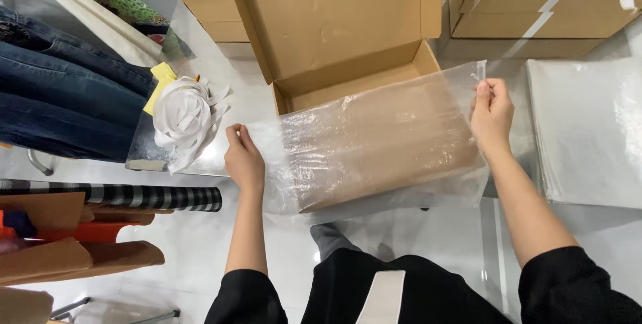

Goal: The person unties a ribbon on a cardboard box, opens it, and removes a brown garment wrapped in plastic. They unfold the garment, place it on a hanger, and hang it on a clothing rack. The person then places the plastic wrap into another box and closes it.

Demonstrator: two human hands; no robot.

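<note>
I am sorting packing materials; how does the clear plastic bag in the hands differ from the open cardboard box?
The clear plastic bag is transparent, thin and held stretched flat by both hands; the open cardboard box is opaque brown, stiff, and rests with its lid raised. The bag lies over the box's front.

Open lane on bare tabletop [214, 244] at 6–7 o'clock. Blocked: folded jeans [60, 90] and white strip bundle [184, 117] at 9–10, raised box lid [334, 10] at 12, plastic bag stack [588, 130] at 3.

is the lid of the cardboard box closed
No, the cardboard box has its lid standing open behind a clear plastic bag stretched between the left hand and right hand.
</note>
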